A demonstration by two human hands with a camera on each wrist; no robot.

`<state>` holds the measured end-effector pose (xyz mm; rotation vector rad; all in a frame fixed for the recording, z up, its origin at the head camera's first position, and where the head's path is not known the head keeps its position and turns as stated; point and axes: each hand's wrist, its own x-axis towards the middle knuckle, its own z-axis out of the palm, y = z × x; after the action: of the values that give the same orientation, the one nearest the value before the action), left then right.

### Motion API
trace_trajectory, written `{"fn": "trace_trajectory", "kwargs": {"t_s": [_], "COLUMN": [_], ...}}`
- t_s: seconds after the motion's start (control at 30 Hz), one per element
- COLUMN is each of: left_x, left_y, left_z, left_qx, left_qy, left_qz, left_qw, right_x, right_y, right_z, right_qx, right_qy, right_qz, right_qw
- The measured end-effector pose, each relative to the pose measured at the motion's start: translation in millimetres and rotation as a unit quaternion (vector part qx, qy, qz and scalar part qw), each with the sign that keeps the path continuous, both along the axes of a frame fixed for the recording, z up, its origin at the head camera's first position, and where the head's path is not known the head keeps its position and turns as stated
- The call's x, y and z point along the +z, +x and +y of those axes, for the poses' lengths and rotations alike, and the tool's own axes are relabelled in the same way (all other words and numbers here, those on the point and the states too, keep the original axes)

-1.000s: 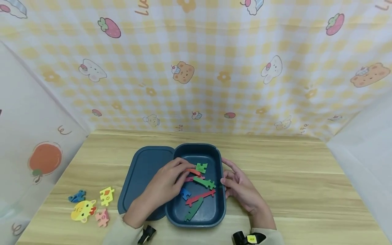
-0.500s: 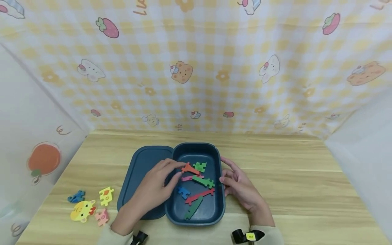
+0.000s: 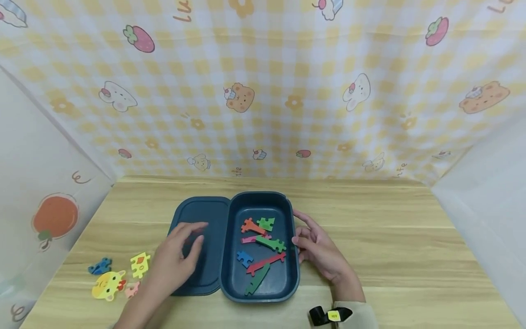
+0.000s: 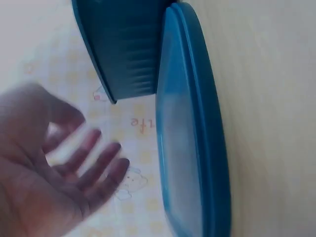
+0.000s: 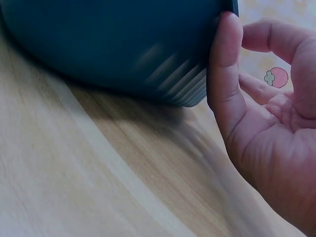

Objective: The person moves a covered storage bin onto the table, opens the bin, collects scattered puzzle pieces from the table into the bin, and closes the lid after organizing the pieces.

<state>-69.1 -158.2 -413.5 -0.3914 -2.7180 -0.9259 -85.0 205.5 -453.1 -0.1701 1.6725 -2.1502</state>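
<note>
My left hand (image 3: 174,260) holds nothing, its thumb and fingers apart over the dark blue lid (image 3: 201,246). The left wrist view has that hand beside the lid, not touching it. To the right of the lid is a dark blue box (image 3: 259,294). In it lie several puzzle pieces: orange (image 3: 252,226), light green (image 3: 266,223), pink (image 3: 248,239), green (image 3: 271,243), blue (image 3: 244,258), red (image 3: 267,263) and dark green (image 3: 257,279). My right hand (image 3: 324,256) rests its thumb and a finger against the box's right outer side.
On the table's left lie a yellow animal-head piece (image 3: 108,285), a blue piece (image 3: 100,266), a yellow piece (image 3: 140,265) and a pink piece (image 3: 132,290), partly covered by the left forearm. A checked curtain (image 3: 271,123) hangs behind the wooden table (image 3: 370,219).
My left hand has let go of the orange puzzle piece in the box and drawn back left over the lid. The right hand has stayed at the box's side.
</note>
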Motion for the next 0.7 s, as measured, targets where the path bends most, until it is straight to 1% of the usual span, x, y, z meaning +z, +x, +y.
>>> {"fn": "trace_trajectory", "kwargs": {"t_s": [0.1, 0.2, 0.3, 0.43, 0.6, 0.7], "left_x": [0.3, -0.3, -0.9, -1.9, -5.9, -8.7], "left_y": [2.6, 5.8, 8.6, 13.2, 15.1, 14.9], "left_z": [-10.2, -22.1, -33.8, -50.4, -72.4, -82.7], "left_qx": [0.047, 0.073, 0.088, 0.104, 0.114, 0.122], "left_qy": [-0.003, -0.013, -0.017, -0.034, -0.068, -0.085], "left_qz": [-0.009, -0.011, -0.013, -0.02, 0.004, 0.006], "left_qw": [0.9989, 0.9972, 0.9959, 0.9938, 0.9911, 0.9888], "right_x": [0.2, -0.2, 0.1, -0.2, -0.9, -1.3], "right_y": [-0.1, -0.2, -0.8, -1.0, -0.7, -0.3], "right_z": [0, -1, -1, -2, -2, -1], "right_qx": [-0.001, -0.001, 0.0, 0.0, -0.004, -0.007], "right_qy": [-0.002, -0.006, -0.007, -0.01, -0.009, -0.008], "right_qz": [-0.001, -0.003, -0.004, -0.004, -0.007, -0.008], "right_qw": [1.0, 1.0, 1.0, 0.9999, 0.9999, 0.9999]}}
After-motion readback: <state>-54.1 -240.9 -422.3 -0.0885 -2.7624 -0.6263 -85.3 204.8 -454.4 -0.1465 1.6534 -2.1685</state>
